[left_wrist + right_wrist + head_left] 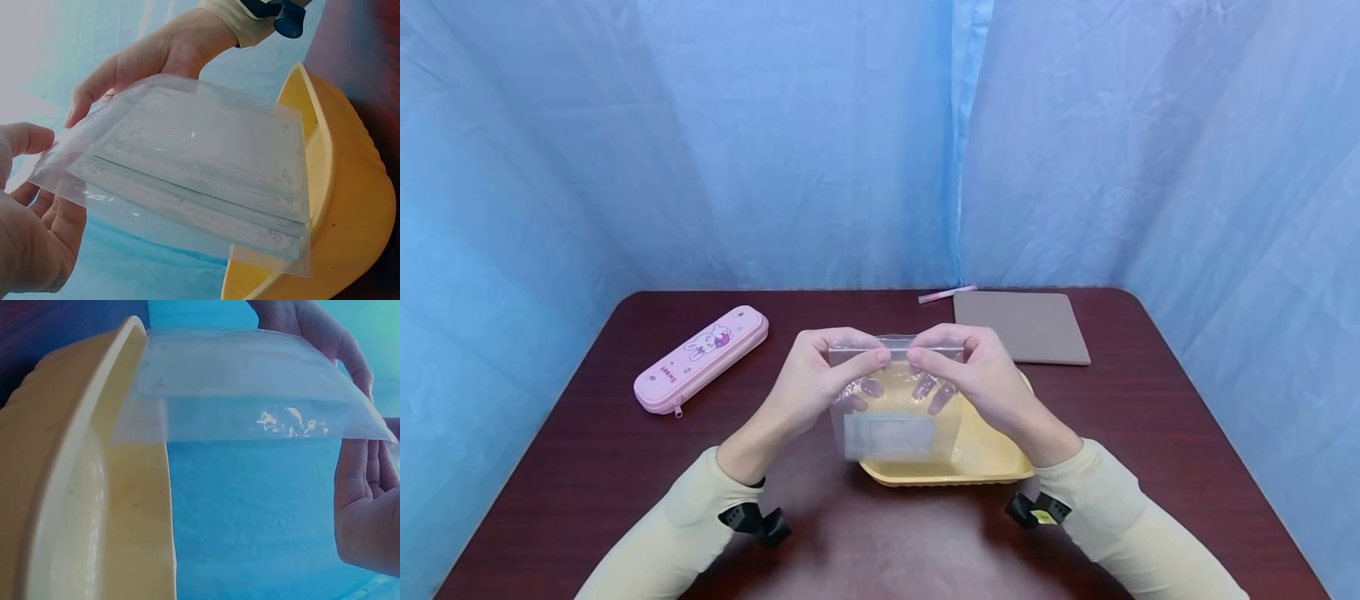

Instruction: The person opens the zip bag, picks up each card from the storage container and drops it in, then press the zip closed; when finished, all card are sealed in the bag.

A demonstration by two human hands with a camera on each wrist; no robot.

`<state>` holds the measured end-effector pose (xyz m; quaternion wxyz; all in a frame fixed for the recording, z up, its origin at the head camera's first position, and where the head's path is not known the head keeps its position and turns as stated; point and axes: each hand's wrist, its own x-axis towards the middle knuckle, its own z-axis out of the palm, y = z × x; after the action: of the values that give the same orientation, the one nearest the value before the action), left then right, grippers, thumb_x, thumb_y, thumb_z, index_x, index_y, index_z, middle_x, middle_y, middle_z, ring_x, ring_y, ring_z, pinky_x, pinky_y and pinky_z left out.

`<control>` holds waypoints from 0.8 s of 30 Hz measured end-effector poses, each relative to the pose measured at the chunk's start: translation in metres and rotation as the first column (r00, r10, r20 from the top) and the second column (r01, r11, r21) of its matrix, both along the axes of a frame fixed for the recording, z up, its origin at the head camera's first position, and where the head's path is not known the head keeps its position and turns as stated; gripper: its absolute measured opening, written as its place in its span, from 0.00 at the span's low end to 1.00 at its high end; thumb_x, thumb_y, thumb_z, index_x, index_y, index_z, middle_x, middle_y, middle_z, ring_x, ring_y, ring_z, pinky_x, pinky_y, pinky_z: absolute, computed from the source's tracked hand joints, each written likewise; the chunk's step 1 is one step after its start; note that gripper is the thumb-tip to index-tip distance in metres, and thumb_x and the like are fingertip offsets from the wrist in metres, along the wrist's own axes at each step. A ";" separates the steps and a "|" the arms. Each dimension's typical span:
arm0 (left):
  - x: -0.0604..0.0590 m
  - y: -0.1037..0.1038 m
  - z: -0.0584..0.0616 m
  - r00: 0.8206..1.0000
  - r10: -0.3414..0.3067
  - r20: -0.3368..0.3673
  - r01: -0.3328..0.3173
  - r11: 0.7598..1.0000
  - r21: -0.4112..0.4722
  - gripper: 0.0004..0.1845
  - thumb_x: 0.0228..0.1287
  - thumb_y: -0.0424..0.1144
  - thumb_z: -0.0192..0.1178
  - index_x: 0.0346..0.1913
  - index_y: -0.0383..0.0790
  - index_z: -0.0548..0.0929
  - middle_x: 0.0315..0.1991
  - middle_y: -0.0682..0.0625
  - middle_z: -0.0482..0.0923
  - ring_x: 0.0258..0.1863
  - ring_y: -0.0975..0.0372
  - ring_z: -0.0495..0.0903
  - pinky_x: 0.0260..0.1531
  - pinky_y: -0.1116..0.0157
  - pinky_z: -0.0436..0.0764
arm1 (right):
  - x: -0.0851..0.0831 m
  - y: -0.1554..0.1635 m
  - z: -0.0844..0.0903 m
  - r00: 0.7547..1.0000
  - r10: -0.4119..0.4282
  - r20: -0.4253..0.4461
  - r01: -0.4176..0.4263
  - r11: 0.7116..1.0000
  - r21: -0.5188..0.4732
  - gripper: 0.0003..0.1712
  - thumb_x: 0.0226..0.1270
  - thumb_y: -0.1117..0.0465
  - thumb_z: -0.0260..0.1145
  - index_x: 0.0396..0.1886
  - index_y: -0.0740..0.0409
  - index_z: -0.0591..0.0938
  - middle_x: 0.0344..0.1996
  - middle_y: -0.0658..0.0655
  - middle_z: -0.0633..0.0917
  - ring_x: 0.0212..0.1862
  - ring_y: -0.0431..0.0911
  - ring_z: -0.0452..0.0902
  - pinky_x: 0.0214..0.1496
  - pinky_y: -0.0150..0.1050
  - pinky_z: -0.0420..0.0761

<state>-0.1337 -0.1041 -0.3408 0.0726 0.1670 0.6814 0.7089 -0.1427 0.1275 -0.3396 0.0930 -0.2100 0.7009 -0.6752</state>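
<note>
A clear zip bag [895, 400] hangs between both hands, above a yellow basin [992, 450]. Inside the bag lie several pale, flat paper sheets [206, 150] with faint patterned edges, stacked slightly askew. My left hand [820, 367] pinches the bag's top edge between thumb and fingers. Close beside it, my right hand [981, 367] pinches the same edge. Other fingers of both hands show through the plastic, behind the bag. In the right wrist view the bag's lower end overlaps the basin's rim [81, 419]. Whether the seal is closed cannot be told.
A pink pencil case [700, 358] with a rabbit print lies on the dark red table [625, 500], left of the hands. At the back right is a flat grey-brown notebook [1022, 325], with a pink-and-white pen [947, 294] by its corner. Blue curtains [805, 150] surround the table.
</note>
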 end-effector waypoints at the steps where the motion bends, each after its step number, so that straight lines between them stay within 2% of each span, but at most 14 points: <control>1: 0.000 0.001 0.000 1.000 0.000 -0.010 0.000 1.000 -0.002 0.09 0.64 0.39 0.70 0.43 0.37 0.89 0.38 0.43 0.87 0.27 0.50 0.87 0.23 0.50 0.84 | 0.000 0.000 0.000 1.000 -0.003 -0.007 0.003 1.000 0.005 0.09 0.69 0.61 0.69 0.43 0.62 0.85 0.33 0.62 0.86 0.28 0.57 0.84 0.25 0.55 0.83; 5: 0.000 0.003 0.001 0.999 -0.005 -0.047 0.005 1.000 0.001 0.08 0.64 0.37 0.70 0.42 0.35 0.89 0.35 0.42 0.87 0.25 0.48 0.86 0.20 0.53 0.83 | 0.000 -0.002 0.001 1.000 -0.016 -0.022 0.017 1.000 0.023 0.08 0.68 0.60 0.71 0.41 0.60 0.86 0.30 0.63 0.84 0.26 0.56 0.81 0.25 0.54 0.83; 9: 0.001 0.004 0.002 0.998 -0.011 -0.060 0.011 1.000 0.001 0.08 0.65 0.37 0.70 0.42 0.37 0.89 0.36 0.42 0.87 0.26 0.46 0.86 0.20 0.53 0.83 | 0.001 -0.003 0.002 1.000 -0.019 -0.023 0.020 0.999 0.036 0.08 0.67 0.59 0.72 0.41 0.59 0.87 0.32 0.62 0.84 0.24 0.57 0.80 0.24 0.52 0.82; 13: 0.002 0.004 0.003 0.997 -0.017 -0.073 0.016 1.000 -0.018 0.08 0.65 0.40 0.70 0.41 0.39 0.90 0.36 0.43 0.88 0.26 0.48 0.86 0.22 0.48 0.83 | 0.000 -0.005 0.003 0.999 -0.016 -0.029 0.018 0.999 0.038 0.08 0.67 0.59 0.72 0.40 0.59 0.86 0.32 0.61 0.85 0.23 0.56 0.79 0.23 0.50 0.82; 17: 0.002 0.003 0.005 0.996 -0.015 -0.083 0.012 0.999 -0.040 0.07 0.65 0.40 0.71 0.41 0.41 0.90 0.36 0.44 0.88 0.27 0.50 0.87 0.24 0.42 0.83 | 0.000 -0.006 0.003 0.999 -0.012 -0.035 0.013 1.000 0.028 0.07 0.67 0.61 0.72 0.39 0.60 0.86 0.30 0.59 0.85 0.21 0.51 0.77 0.22 0.46 0.81; 24: 0.003 0.004 0.006 0.995 -0.008 -0.100 0.002 0.998 -0.062 0.07 0.64 0.40 0.71 0.40 0.41 0.90 0.35 0.45 0.88 0.30 0.52 0.87 0.24 0.43 0.83 | 0.001 -0.008 0.005 0.999 0.004 -0.047 -0.004 1.000 0.004 0.05 0.67 0.65 0.71 0.39 0.63 0.85 0.29 0.57 0.85 0.19 0.47 0.74 0.21 0.41 0.79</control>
<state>-0.1310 -0.1003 -0.3344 0.0453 0.2018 0.7055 0.6778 -0.1414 0.1194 -0.3348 0.0782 -0.2268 0.7037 -0.6687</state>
